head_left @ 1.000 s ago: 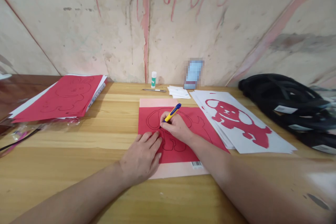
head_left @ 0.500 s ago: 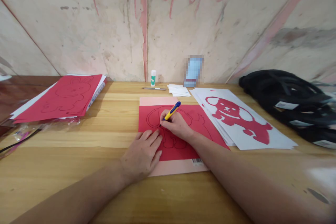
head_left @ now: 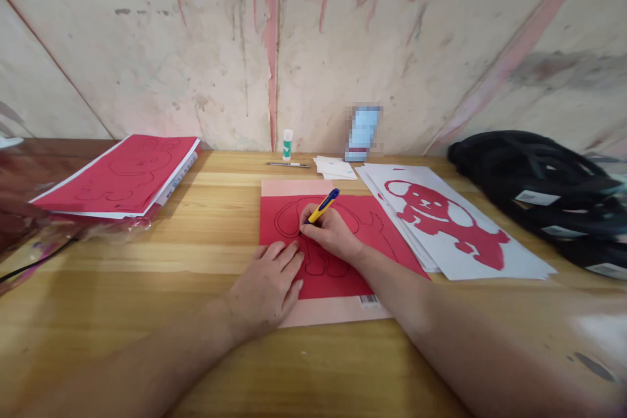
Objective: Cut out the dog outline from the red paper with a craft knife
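Note:
A red sheet (head_left: 362, 225) with a black outline drawing lies on a pink board (head_left: 294, 188) in the middle of the wooden table (head_left: 206, 235). My right hand (head_left: 333, 235) grips a yellow and blue pen (head_left: 322, 206), its tip down on the red sheet near the drawn head. My left hand (head_left: 267, 287) lies flat, fingers spread a little, pressing the sheet's lower left corner.
To the right lies a stack of white sheets (head_left: 490, 261) topped by a red dog cutout (head_left: 441, 222), then black straps (head_left: 539, 189). A red paper stack (head_left: 122, 173) sits far left. A glue stick (head_left: 287, 144), a thin pen (head_left: 289, 164), folded papers (head_left: 336, 170) stand by the wall.
My right hand with the pen has crept slightly along the outline; the left hand stays pressed on the sheet. The view has shifted a little.

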The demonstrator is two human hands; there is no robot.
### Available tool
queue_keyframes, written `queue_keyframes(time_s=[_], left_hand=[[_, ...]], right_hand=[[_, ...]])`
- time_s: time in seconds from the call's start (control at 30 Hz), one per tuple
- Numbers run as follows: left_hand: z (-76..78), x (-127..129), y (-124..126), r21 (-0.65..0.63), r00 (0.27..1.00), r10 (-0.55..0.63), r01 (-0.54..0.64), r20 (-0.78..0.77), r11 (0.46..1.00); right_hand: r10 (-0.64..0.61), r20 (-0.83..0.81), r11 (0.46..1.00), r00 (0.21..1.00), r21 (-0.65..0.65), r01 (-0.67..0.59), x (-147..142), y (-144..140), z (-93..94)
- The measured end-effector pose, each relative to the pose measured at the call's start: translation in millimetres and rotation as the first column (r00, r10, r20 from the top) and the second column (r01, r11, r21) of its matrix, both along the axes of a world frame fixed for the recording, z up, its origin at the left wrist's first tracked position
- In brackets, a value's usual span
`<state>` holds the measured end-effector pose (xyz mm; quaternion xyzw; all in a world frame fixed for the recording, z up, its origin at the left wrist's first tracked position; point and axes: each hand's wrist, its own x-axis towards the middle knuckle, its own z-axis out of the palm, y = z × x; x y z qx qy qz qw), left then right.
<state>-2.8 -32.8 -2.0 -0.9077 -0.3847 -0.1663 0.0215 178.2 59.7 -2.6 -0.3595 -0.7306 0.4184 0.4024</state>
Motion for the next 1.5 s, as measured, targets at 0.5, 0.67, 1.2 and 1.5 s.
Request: queue_keyframes(time_s=[0.5, 0.67, 1.2, 1.5], left_hand=[[-1.0, 0.0, -0.5, 0.011, 0.999, 0.002, -0.002, -0.034, 1.0], [-0.1, 0.5, -1.5, -0.001, 0.999, 0.009, -0.009, -0.054, 1.0], [0.3, 1.4, -2.0, 0.013, 0.999, 0.015, -0.014, -0.032, 1.0], [-0.4, 1.5, -2.1, 0.002, 0.999, 0.013, -0.013, -0.038, 1.0]], right_hand=[[-0.018, 0.042, 0.999, 0.999, 0.033, 0.017, -0.1, -0.7, 3.4], [-0.007, 0.037, 0.999, 0.999, 0.037, 0.006, 0.5, -0.5, 2.7], [0.012, 0.034, 1.0, 0.999, 0.01, -0.012, 0.4, -0.4, 1.2], [0.033, 0.032, 0.999, 0.999, -0.003, -0.033, 0.9, -1.1, 1.2]])
